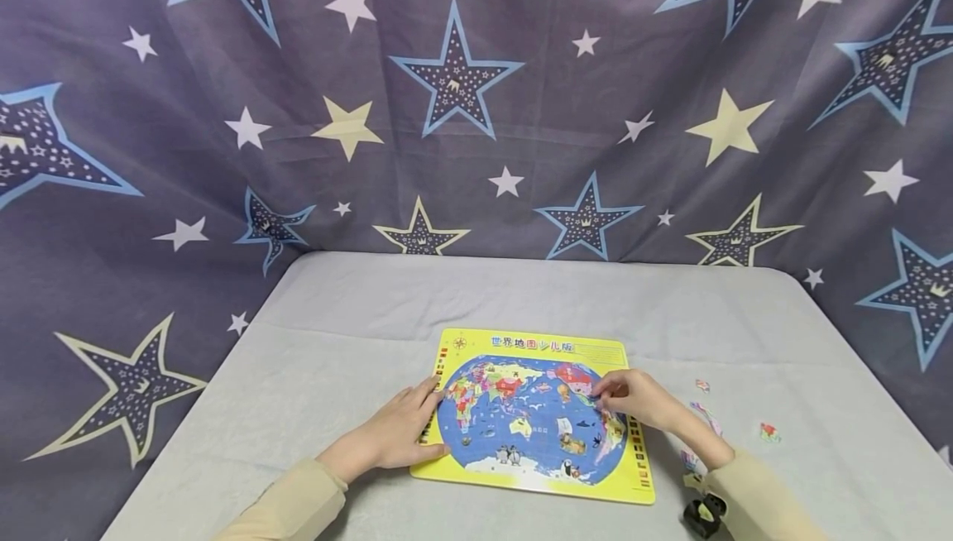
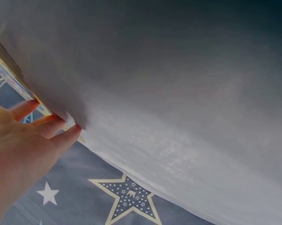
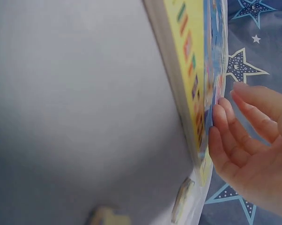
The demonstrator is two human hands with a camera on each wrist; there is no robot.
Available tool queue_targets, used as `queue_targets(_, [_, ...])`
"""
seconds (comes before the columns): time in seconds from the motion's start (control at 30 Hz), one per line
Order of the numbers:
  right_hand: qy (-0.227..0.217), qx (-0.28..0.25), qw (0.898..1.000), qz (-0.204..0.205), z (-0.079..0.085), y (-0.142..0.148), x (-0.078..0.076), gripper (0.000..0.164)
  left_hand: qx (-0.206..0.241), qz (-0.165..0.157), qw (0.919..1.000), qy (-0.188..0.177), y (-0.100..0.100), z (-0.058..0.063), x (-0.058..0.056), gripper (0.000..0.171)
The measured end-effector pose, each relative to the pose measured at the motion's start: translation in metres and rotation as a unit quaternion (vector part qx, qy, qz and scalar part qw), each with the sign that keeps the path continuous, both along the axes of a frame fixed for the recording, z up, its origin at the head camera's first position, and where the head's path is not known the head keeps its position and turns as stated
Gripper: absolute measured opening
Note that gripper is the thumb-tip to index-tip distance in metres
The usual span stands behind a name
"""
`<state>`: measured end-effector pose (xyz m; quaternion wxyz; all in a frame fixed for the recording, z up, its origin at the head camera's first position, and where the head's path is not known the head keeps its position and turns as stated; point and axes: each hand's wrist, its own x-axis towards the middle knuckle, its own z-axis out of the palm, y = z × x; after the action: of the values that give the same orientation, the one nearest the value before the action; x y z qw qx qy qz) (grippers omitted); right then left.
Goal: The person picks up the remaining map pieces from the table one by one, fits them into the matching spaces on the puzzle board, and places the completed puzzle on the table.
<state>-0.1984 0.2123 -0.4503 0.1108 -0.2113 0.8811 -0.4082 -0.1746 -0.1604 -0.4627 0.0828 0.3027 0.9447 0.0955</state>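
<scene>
A yellow-bordered world map puzzle board (image 1: 536, 485) lies on the table. My left hand (image 1: 398, 433) rests at its left edge with fingers extended, the thumb apart near the front corner. In the left wrist view, the fingertips of the left hand (image 2: 33, 136) touch along the board's edge. My right hand (image 1: 640, 399) is over the upper right of the map, its bent fingertips touching the surface. From the right wrist view, the fingers of the right hand (image 3: 248, 136) are loosely bent against the board (image 3: 190, 70), with no piece visible between them.
Right of the board lie loose puzzle pieces: a red and green one (image 1: 770, 432), a small one (image 1: 702, 385), a long pinkish one (image 1: 706, 417) and others by the right forearm. A black object (image 1: 703, 516) is beside the right sleeve. A star-patterned curtain (image 1: 476, 169) hangs behind the table.
</scene>
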Motion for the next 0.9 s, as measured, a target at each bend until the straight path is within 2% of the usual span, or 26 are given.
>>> queue_targets(0.27, [0.001, 0.014, 1.0, -0.019, 0.002, 0.008, 0.0, 0.013, -0.001, 0.003, 1.0, -0.005, 0.0, 0.0, 0.0, 0.081])
queue_targets(0.5, [-0.007, 0.002, 0.999, -0.036, 0.004, 0.017, 0.0, 0.015, -0.003, 0.003, 1.0, -0.004, 0.0, -0.002, 0.0, 0.081])
queue_targets(0.77, [0.003, 0.026, 0.997, -0.076, 0.008, 0.025, 0.001, 0.016, -0.003, 0.004, 1.0, -0.001, 0.0, -0.002, 0.0, 0.082])
queue_targets(0.9, [0.015, 0.024, 0.996, -0.081, 0.011, 0.03, 0.002, 0.017, -0.003, 0.004, 1.0, -0.001, 0.0, -0.002, 0.0, 0.082])
